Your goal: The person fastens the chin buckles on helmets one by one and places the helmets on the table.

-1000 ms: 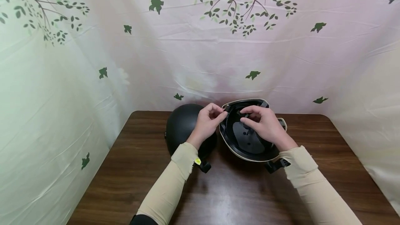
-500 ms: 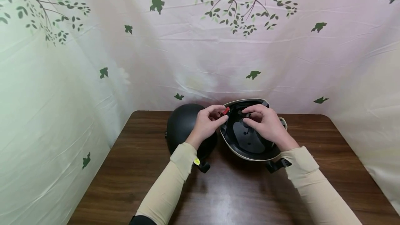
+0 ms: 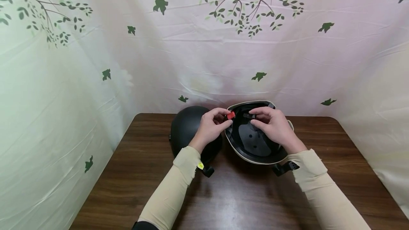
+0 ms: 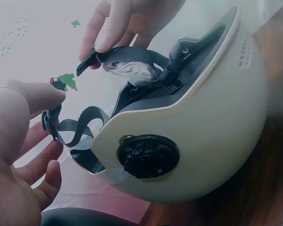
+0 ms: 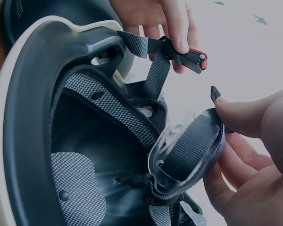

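A cream helmet (image 4: 212,136) lies upside down, its black padded inside facing up. My left hand (image 3: 208,126) pinches a chin strap buckle (image 5: 191,59) with a red part, between thumb and fingers at the helmet's left. Over the opening, my right hand (image 3: 275,126) grips the other strap end, where a dark buckle tongue (image 4: 88,63) sticks out past the fingertips. A padded chin strap (image 5: 191,143), partly wrapped in clear plastic, hangs from that grip. The two buckle parts are apart, facing each other.
A matt black helmet (image 3: 186,127) stands dome up just left of the cream one, partly behind my left hand and wrist. Both helmets are at the back of the brown wooden table (image 3: 137,173), near a printed curtain (image 3: 220,63).
The red part of the buckle has come into view at my left fingertips as the buckle turned. My right hand has shifted slightly right, and the dark tongue shows more clearly.
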Available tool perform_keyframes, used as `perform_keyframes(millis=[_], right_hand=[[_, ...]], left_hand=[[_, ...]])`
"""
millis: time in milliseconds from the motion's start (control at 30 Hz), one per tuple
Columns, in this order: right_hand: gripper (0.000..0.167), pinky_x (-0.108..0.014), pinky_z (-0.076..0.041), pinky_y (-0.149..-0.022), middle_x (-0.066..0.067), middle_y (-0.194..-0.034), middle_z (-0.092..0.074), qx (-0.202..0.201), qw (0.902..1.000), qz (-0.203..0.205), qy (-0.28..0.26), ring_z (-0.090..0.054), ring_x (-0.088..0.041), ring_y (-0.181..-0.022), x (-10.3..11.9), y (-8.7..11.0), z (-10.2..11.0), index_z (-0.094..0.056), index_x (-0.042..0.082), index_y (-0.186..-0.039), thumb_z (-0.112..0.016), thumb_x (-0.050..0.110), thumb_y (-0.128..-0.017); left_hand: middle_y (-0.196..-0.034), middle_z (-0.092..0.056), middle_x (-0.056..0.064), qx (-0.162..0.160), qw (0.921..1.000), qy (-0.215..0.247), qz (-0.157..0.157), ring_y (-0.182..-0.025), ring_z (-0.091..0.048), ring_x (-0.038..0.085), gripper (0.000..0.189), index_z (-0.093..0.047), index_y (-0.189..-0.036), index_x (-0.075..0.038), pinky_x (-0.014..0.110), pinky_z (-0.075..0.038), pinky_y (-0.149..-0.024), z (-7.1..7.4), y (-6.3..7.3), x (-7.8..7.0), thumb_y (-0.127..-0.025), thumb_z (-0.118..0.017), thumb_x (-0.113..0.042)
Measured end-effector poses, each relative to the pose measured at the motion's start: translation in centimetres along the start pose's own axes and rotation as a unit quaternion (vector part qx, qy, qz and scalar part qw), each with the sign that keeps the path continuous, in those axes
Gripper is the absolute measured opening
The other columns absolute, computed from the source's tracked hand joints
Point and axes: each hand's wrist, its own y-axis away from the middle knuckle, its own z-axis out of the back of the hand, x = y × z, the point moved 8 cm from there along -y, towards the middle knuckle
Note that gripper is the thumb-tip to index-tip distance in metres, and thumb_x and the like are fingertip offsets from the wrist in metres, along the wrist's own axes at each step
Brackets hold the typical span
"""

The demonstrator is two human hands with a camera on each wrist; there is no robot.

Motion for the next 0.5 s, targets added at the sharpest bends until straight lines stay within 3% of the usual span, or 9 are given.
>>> perform_keyframes(millis=[67,200,333,500], right_hand=[[0.03,-0.015,-0.053,-0.075,-0.012,-0.11,-0.077,-0.002,1.0,-0.009,-0.003,-0.073,-0.027,-0.094,-0.13,0.02,0.03,-0.075,0.007,-0.123,-0.08,0.008,-0.094],[0.035,-0.014,-0.051,-0.08,-0.013,-0.113,-0.077,-0.01,0.9998,-0.013,-0.015,-0.072,-0.028,-0.1,-0.21,0.01,0.11,-0.072,0.007,-0.127,-0.081,0.008,-0.093],[0.042,-0.011,-0.05,-0.084,-0.015,-0.121,-0.075,-0.018,0.9992,-0.02,-0.03,-0.071,-0.031,-0.107,-0.36,0.07,0.28,-0.067,0.008,-0.135,-0.08,0.009,-0.094],[0.041,-0.012,-0.051,-0.085,-0.014,-0.122,-0.076,-0.02,0.9992,-0.02,-0.027,-0.072,-0.031,-0.108,-0.3,0.13,0.39,-0.068,0.008,-0.135,-0.079,0.01,-0.095]], left_hand=[[-0.1,-0.074,0.006,0.005,1.0,-0.003,-0.003,-0.085,-0.062,0.019,0.026,-0.076,-0.119,-0.018,0.03,-0.052,-0.077,0.02,0.02,-0.15,-0.093,-0.081,-0.017],[-0.105,-0.075,0.002,0.014,0.9998,-0.001,-0.014,-0.087,-0.063,0.018,0.027,-0.076,-0.122,-0.019,0.03,-0.053,-0.078,0.09,-0.02,-0.25,-0.095,-0.079,-0.016],[-0.111,-0.075,0.002,0.017,0.9998,-0.002,-0.014,-0.088,-0.064,0.018,0.031,-0.076,-0.127,-0.018,0.031,-0.054,-0.079,0.14,-0.08,-0.12,-0.096,-0.078,-0.016],[-0.107,-0.075,0.005,0.021,0.9997,-0.015,-0.002,-0.088,-0.064,0.018,0.035,-0.074,-0.132,-0.016,0.03,-0.055,-0.078,-0.06,-0.11,0.03,-0.098,-0.077,-0.017]])
